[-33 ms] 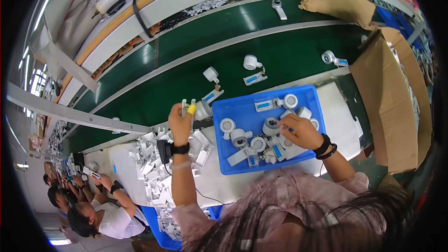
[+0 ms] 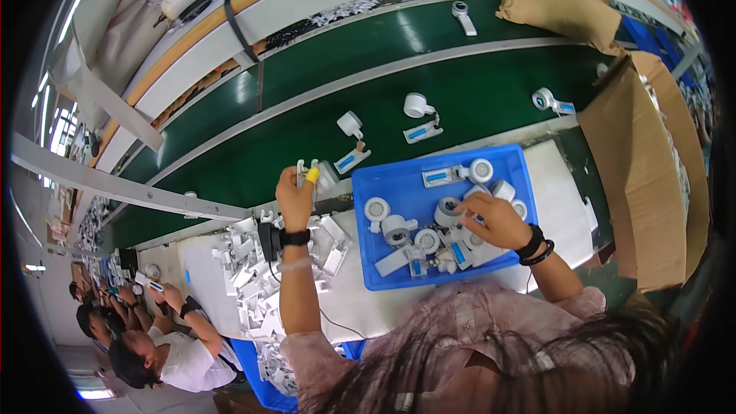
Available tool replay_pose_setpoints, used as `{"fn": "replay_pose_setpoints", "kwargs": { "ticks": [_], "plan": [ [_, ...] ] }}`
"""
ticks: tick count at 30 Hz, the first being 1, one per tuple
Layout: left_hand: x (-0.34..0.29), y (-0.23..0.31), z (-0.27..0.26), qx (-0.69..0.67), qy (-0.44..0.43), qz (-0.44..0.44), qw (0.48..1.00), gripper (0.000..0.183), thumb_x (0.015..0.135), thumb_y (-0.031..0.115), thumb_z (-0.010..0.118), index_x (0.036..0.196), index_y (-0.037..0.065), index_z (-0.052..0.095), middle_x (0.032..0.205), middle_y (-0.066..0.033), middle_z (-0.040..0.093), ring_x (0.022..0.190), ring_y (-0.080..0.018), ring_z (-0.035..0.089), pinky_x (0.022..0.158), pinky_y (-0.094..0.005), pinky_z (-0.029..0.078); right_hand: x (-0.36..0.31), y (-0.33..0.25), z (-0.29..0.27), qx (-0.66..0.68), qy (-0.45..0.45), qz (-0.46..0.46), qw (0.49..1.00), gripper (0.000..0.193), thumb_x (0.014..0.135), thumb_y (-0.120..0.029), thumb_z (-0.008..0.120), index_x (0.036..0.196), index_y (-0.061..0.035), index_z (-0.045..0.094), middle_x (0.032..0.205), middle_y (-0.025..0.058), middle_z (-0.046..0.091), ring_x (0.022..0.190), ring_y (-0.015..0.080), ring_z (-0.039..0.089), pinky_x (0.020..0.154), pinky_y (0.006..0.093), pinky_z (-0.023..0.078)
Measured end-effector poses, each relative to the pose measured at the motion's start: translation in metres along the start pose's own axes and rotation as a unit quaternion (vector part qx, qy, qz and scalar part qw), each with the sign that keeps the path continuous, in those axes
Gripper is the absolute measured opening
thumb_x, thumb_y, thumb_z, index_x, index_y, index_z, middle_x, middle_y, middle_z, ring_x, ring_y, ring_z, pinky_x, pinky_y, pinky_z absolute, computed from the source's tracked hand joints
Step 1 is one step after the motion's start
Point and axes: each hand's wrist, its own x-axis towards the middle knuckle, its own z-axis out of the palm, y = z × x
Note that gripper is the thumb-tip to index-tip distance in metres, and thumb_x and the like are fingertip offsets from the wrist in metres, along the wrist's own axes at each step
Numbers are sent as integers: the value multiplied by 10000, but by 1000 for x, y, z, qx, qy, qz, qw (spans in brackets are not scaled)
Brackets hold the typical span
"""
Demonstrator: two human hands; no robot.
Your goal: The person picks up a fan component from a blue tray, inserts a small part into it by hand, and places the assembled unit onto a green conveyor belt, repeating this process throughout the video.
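My left hand (image 2: 294, 198) is raised at the near edge of the green belt, left of the blue tray. Its fingers are closed on a small white plastic part (image 2: 301, 169), with a yellow piece (image 2: 313, 175) at the fingertips. A pale, blurred shape (image 2: 325, 178) shows beside them; I cannot make out its kind. My right hand (image 2: 494, 220) reaches over the blue tray (image 2: 359, 261), thumb and fingers bent but apart. Beneath and around it lie several white handheld fans, among them one with a round grille (image 2: 426, 240) and one with a blue battery (image 2: 441, 176) in its handle.
A heap of white plastic housings (image 2: 257, 280) lies by my left forearm. Fans rest on the green belt (image 2: 307, 100), some with opened handles. A cardboard box (image 2: 636, 192) stands at the right. Another person (image 2: 180, 353) works at the lower left.
The whole picture has shifted slightly. A white rounded shape beside my left hand looks fainter and more blurred now. Both hands have hardly moved.
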Motion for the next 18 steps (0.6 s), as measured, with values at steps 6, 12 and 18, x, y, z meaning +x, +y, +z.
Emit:
{"fn": "replay_pose_setpoints", "kwargs": {
  "ticks": [6, 12, 18],
  "plan": [
    [69, -91, 24, 412, 196, 143, 878, 376, 708, 67, 747, 1046, 27, 587, 1054, -139, 629, 1008, -267, 588, 864, -377, 466, 26, 8, 24, 29, -68, -3, 997, 186, 835, -86, 667, 1013, -43, 634, 909, 107, 620, 782, 236, 646, 642, 315, 511],
    [74, -113, 90, 313, -97, 216, 919, 485, 667, 121, 750, 1120, 53, 588, 1106, -115, 606, 1031, -335, 547, 895, -414, 451, 43, 17, 37, 38, -86, 19, 995, 163, 853, -175, 666, 982, -76, 656, 890, 74, 632, 734, 247, 642, 623, 327, 515],
    [85, -108, 126, 423, -197, 65, 882, 424, 638, 224, 782, 973, 70, 572, 1018, -132, 607, 966, -353, 589, 822, -440, 500, 52, 24, 39, 35, -84, 6, 996, 162, 850, -169, 663, 983, -79, 648, 907, 78, 642, 746, 276, 636, 643, 338, 518]
  ]
}}
